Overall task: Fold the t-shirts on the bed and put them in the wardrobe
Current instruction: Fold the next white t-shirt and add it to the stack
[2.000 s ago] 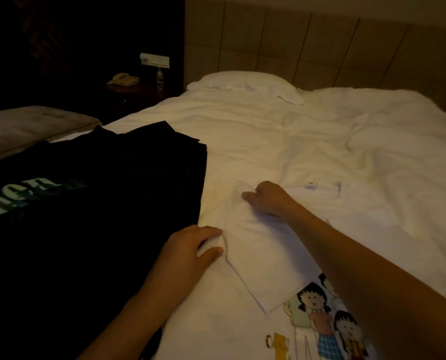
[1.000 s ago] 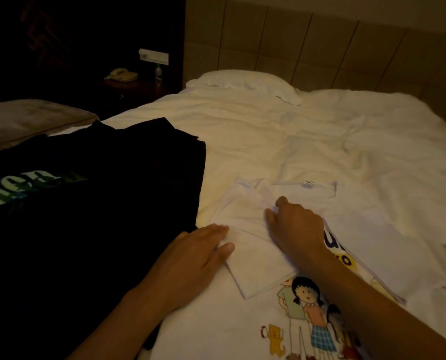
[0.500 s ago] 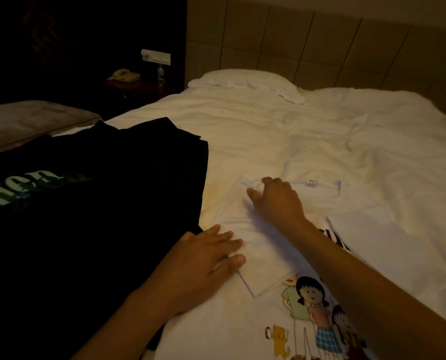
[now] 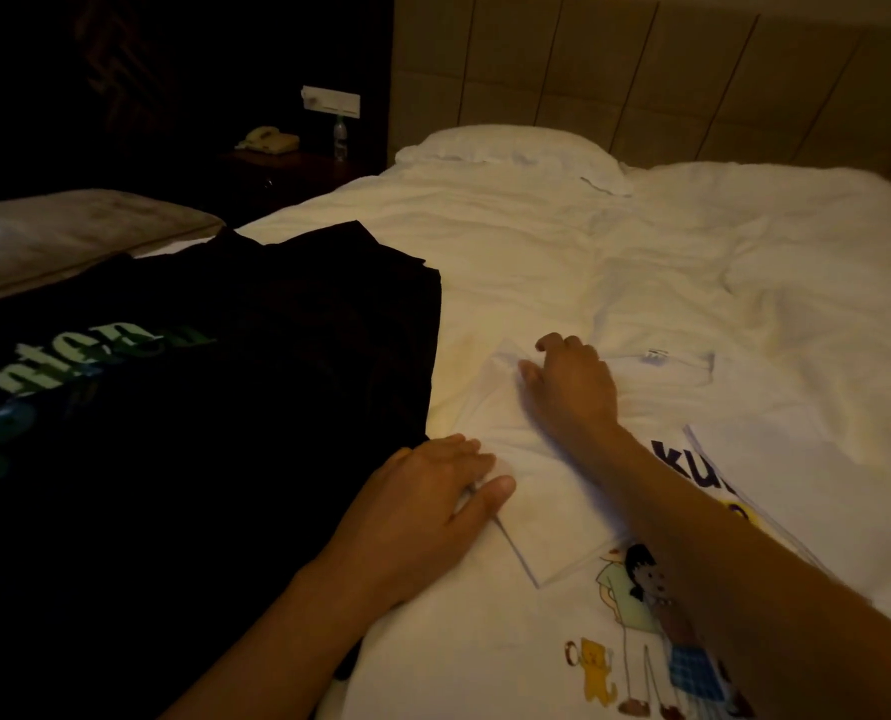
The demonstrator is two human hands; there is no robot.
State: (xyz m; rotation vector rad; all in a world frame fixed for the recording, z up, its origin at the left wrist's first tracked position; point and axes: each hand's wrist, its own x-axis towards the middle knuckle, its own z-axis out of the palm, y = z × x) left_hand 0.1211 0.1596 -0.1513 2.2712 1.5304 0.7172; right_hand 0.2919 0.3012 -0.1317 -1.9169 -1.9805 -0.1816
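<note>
Across the head view, on a wide bed dressed in rumpled white linen (image 4: 563,262): white cotton t-shirt with a cartoon print (image 4: 552,517) spread flat, collar toward the padded tan headboard (image 4: 641,70). Left hand (image 4: 422,511) lying flat on the near-left edge of the shirt, fingers straight and pressing the cloth down, nothing clasped. Right hand (image 4: 570,387) further up near the shoulder, fingers bent over the top corner of a folded-in sleeve panel (whether pinching the fabric or merely pushing it down, impossible to say in this dim light). Second sleeve, on the right, already turned in and lying flat.

Step in hand, by the look of it: smoothing and squaring the left side fold of the white shirt. Next move likely to call for a firm crease along that fold, then a lift of the hem up toward the collar to halve the shirt. Wardrobe nowhere in sight, so stowing not yet begun.

Just beside the left hand, a black t-shirt with pale green lettering (image 4: 189,407) lying spread and unfolded, waiting its turn.

Writing: "hten" legible on the black shirt, the rest lost in shadow. Dark letters "ku" on the white shirt, beside the right forearm, remainder hidden. Small neck label (image 4: 654,356) at the collar, too small to read. Cartoon children and a yellow cat printed below.
</note>
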